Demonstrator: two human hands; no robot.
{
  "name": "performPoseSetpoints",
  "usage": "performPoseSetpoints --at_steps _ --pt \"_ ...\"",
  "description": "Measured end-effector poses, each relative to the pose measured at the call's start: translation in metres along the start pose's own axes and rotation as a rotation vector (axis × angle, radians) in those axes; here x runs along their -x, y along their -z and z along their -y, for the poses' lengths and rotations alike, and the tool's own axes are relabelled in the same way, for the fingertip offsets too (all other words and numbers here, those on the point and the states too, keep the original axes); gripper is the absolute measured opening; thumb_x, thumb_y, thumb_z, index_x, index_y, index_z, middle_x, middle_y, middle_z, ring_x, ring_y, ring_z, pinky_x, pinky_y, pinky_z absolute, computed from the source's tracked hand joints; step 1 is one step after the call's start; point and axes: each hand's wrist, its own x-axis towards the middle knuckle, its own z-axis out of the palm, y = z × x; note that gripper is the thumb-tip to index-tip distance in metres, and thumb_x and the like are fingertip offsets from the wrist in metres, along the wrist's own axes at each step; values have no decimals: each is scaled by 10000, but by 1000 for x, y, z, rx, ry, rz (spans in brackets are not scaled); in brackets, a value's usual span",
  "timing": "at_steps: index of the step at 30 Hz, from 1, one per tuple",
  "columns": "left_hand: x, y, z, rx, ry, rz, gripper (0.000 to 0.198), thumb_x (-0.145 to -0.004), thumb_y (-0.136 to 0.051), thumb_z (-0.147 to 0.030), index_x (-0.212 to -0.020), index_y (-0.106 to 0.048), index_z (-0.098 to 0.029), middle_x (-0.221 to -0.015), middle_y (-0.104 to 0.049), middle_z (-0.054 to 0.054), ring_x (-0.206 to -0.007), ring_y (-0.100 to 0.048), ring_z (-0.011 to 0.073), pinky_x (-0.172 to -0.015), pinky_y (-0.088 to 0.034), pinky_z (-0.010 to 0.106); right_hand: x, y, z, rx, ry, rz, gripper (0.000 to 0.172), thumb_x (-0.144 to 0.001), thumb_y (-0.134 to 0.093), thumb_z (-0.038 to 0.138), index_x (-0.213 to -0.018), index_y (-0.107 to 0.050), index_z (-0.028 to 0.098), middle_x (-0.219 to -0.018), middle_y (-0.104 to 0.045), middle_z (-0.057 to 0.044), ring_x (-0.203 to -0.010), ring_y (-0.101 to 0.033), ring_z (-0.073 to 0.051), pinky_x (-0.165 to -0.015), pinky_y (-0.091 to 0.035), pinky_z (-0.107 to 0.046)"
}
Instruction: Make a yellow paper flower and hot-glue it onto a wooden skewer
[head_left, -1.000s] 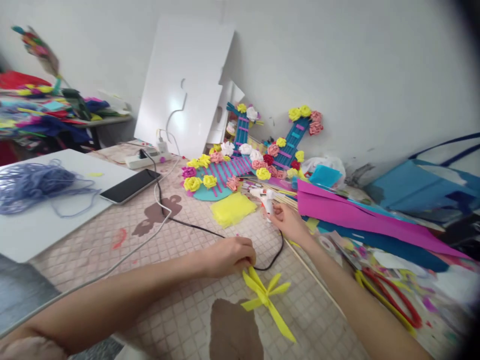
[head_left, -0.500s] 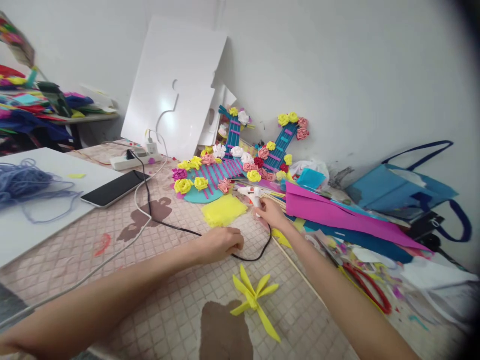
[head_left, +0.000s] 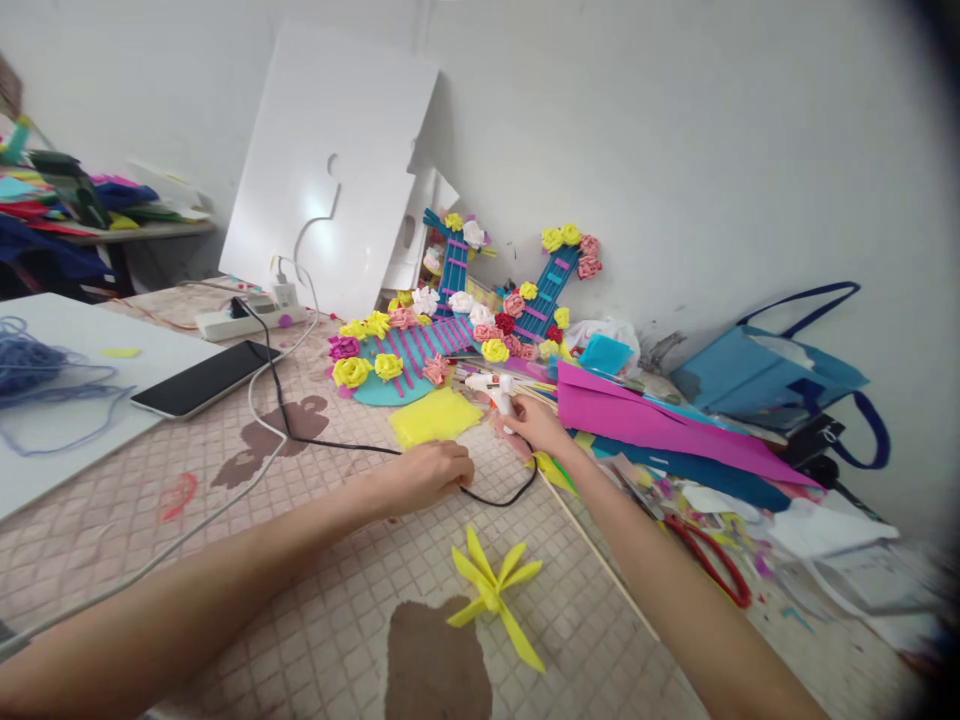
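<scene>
My right hand point(head_left: 538, 424) is closed around the handle of a small white hot glue gun point(head_left: 495, 388), whose nozzle points left. Its black power cord point(head_left: 341, 444) loops across the table toward a power strip. My left hand point(head_left: 433, 474) lies over that cord with fingers curled in; the cord passes beneath or through it, and the fingertips are partly hidden. Just behind my left hand is a stack of yellow paper squares point(head_left: 435, 417). Nearer to me lies a yellow paper flower point(head_left: 491, 598) with long, spread petals, touched by neither hand.
Decorated teal pieces with paper roses point(head_left: 412, 355) stand at the back. A tablet point(head_left: 206, 380), a white cable point(head_left: 255, 470) and a power strip point(head_left: 244, 318) are on the left. Magenta paper point(head_left: 660, 430), red-handled scissors point(head_left: 709, 560) and a blue bag point(head_left: 765, 375) crowd the right.
The view has shifted slightly, so everything sits a little further left. Both hands keep nearly the same positions, with the glue gun still in the right hand.
</scene>
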Motion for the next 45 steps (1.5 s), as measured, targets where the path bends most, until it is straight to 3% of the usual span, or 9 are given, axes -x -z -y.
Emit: performPoseSetpoints --at_steps 7,15,21,24,29,32,37,41,45 --pt "-15 -12 17 -36 128 -168 128 -797 -471 -78 -839 -569 -149 -888 -576 62 -840 -537 180 -729 -433 278 -1 7 1 -12 10 -5 164 -754 -595 258 -845 -633 127 -845 -675 -82 -745 -572 -177 -641 -382 -251" --pt "-10 -17 15 30 59 -250 281 -708 -495 4 -921 -571 -164 -1022 -558 64 -991 -528 185 -864 -443 309 4 12 -2 -136 -22 -41 254 -746 -609 224 -975 -612 115 -972 -662 -105 -827 -597 -183 -714 -436 -277" --pt "1 -10 12 69 96 -338 309 -771 -461 -18 -1031 -550 -159 -1062 -563 78 -923 -564 162 -812 -469 291 40 33 8 -297 -48 -90 257 -777 -584 303 -976 -614 144 -996 -651 -101 -808 -610 -186 -689 -472 -309" --pt "5 -2 12 113 143 -413 235 -840 -432 -78 -1019 -561 -157 -1003 -591 66 -716 -564 108 -669 -469 238 75 44 18 -479 -72 -65 291 -870 -452 375 -1021 -603 177 -976 -668 -78 -793 -634 -166 -640 -490 -286" --pt "-3 9 -10 196 180 -453 124 -862 -500 -207 -851 -607 -146 -748 -625 17 -619 -537 101 -561 -424 204 123 48 34 -1177 -227 2 310 -833 -549 456 -961 -650 192 -982 -679 -88 -837 -647 -183 -672 -499 -301" --pt "-17 10 -30 301 183 -394 122 -837 -547 -233 -794 -618 -143 -696 -621 6 -590 -527 94 -546 -418 201 139 47 43 -1296 -253 -10 298 -839 -557 442 -961 -666 193 -980 -687 -94 -870 -645 -194 -682 -498 -302" --pt "-37 -1 -47 287 55 -262 167 -829 -586 -294 -909 -611 -150 -823 -635 22 -664 -565 106 -591 -448 216 151 42 57 -1329 -218 -3 288 -870 -520 431 -958 -673 204 -983 -690 -88 -871 -645 -193 -694 -498 -312" --pt "-38 -3 -56 141 -27 -192 167 -887 -504 -256 -802 -593 -143 -758 -615 15 -678 -552 111 -604 -410 213 155 39 64 -1211 -181 39 313 -874 -516 446 -993 -668 199 -953 -689 -82 -856 -650 -190 -677 -501 -306" --pt "-30 1 -60 -147 -25 -112 263 -911 -472 -298 -706 -529 -143 -689 -563 1 -602 -519 112 -521 -318 223 158 42 68 -1241 -157 206 482 -868 -434 570 -1073 -643 187 -1038 -673 -112 -864 -668 -215 -691 -509 -325"
